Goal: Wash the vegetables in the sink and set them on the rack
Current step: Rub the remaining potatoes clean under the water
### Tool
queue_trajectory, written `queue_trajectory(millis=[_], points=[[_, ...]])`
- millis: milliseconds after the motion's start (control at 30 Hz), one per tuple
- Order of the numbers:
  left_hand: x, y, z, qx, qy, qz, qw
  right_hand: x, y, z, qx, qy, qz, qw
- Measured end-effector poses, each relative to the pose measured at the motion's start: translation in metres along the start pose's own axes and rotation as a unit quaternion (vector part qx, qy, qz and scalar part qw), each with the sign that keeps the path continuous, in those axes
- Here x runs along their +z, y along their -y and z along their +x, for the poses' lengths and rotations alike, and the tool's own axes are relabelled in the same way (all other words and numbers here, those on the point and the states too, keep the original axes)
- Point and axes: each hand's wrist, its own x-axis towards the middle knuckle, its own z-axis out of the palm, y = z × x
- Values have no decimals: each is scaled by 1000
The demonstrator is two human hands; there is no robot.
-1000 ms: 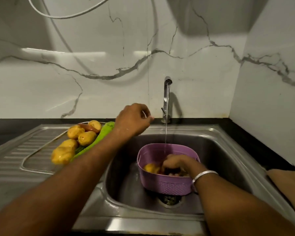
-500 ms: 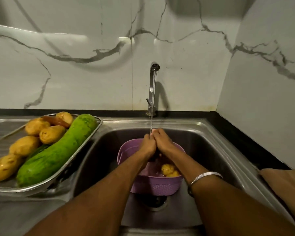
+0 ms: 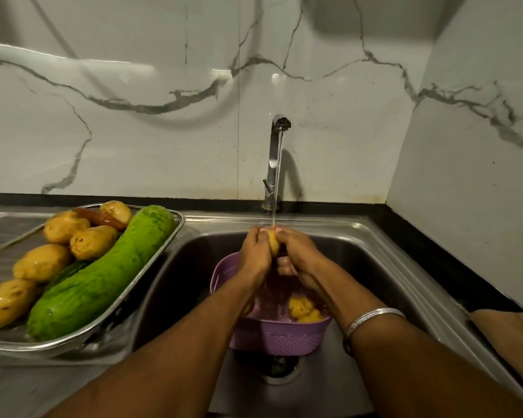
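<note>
Under the running tap (image 3: 274, 158), both hands (image 3: 277, 251) clasped round a potato (image 3: 273, 243), purple basket (image 3: 280, 336) below, rack (image 3: 163, 245) of vegetables left.

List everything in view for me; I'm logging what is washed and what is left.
potato under tap: one, yellow, gripped by both hands in the stream
potatoes in basket: at least two, yellow
basket: one, purple, in the sink over the drain
sink: one, steel
tap: one, chrome, running
tray: one, steel, left of the sink
potatoes on tray: six, yellow
gourd: one, green, on the tray
carrot: one, reddish, back of the tray
bangle: one, silver, right wrist
left hand: fingers round the potato
right hand: fingers round the potato
</note>
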Motion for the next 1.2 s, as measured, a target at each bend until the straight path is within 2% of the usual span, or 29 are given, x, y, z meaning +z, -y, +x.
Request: queue_trajectory(millis=[67,133,200,233,333,433,533,600,700,767,833,900,967,1000,1033,1100,1133,1200], points=[[-5,0,4,-4,-25,-2,1000,-6,3,-3,4,20,2,1000],[-4,1,6,4,-34,18,999,-8,5,-5,-73,-27,-127,989],[1,-2,3,3,-32,20,999,-5,3,-6,-174,-80,-329,925],[3,-5,0,1,-30,9,999,-3,1,-6,-196,-88,-375,902],[9,-16,-3,-18,-59,-38,997,1,0,-5,-229,-100,-347,904],[12,-21,3,-109,-89,-78,987,3,0,-6,-290,-137,-343,883],[6,-18,4,-223,-6,-145,964,4,-6,-6,-341,-163,-345,859],[1,-15,3,-236,36,-124,963,4,-8,-4,-349,-169,-340,857],[2,-16,2,-159,12,-44,986,5,-5,-4,-322,-158,-354,864],[4,-15,1,-35,-19,53,998,4,0,-7,-296,-185,-377,858],[1,-12,1,97,-50,148,983,3,3,-8,-260,-218,-377,862],[-4,-7,2,194,-62,205,957,4,8,-9,-184,-208,-300,913],[-9,-4,2,265,-59,237,933,6,12,-8,-37,-130,-140,981],[-12,-2,2,288,-55,252,922,6,15,-11,35,-81,-64,994],[-13,-1,1,301,-53,264,915,6,15,-13,77,-53,-24,995],[-13,4,2,285,-56,277,916,7,15,-15,78,-57,-42,994],[-13,4,3,253,-53,282,924,7,13,-13,37,-96,-105,989],[-14,3,9,164,-27,271,948,6,8,-11,-71,-193,-265,942]])
